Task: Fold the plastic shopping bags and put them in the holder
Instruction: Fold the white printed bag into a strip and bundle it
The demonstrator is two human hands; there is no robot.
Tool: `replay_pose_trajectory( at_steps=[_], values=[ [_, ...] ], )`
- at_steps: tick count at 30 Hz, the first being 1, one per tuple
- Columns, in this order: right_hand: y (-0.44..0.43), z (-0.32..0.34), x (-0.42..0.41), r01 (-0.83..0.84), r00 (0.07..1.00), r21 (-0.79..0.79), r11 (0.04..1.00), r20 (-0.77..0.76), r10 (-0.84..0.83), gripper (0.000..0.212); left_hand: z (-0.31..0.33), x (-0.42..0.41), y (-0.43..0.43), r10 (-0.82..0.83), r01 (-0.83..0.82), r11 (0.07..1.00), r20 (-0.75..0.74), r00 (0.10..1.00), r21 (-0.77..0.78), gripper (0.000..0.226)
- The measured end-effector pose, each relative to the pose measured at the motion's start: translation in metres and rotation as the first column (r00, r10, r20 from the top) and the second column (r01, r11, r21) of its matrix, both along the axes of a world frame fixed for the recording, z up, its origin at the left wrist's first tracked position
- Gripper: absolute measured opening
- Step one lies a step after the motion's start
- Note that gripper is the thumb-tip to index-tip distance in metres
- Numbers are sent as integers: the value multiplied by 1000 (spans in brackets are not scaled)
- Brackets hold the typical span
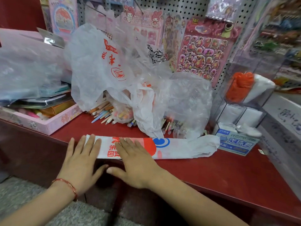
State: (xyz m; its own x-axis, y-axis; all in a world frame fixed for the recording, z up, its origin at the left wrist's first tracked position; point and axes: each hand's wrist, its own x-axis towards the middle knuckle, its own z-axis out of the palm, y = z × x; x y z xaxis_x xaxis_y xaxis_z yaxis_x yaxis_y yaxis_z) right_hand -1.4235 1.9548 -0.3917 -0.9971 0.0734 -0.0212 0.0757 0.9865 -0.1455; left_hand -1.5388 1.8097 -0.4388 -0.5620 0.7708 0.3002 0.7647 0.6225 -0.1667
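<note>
Thin, light, slippery folded bag [175, 149] lay flat under the left hand [79, 159] and right hand [136, 162], both pressing open-fingered, gripping nothing; probably best pinched at its end beneath the left hand.

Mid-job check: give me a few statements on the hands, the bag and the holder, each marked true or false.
1. Both the left hand and the right hand press flat on the folded bag. True.
2. The folded bag is already in the holder. False: it lies on the red counter.
3. The holder contains an orange bundle. True.
4. The loose bags are piled right of the holder. False: they are left of it.
</note>
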Motion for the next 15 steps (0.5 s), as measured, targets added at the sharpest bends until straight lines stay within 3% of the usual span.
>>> replay_pose_trajectory(
  at_steps=[3,9,13,15],
  values=[
    [24,-11,16,79,996,31,996,-34,-78,111,1,-3,-2,-2,1,999,11,1000,42,78],
    [72,-4,69,165,986,69,984,28,-167,114,-3,-19,1,-41,68,988,-190,981,138,46],
    [84,-1,84,164,984,60,985,54,-167,116,4,-33,-3,-118,136,989,-257,959,52,40],
    [82,3,84,187,982,41,982,30,-188,121,24,-25,-6,-127,113,992,-319,939,-64,39]
  ],
)
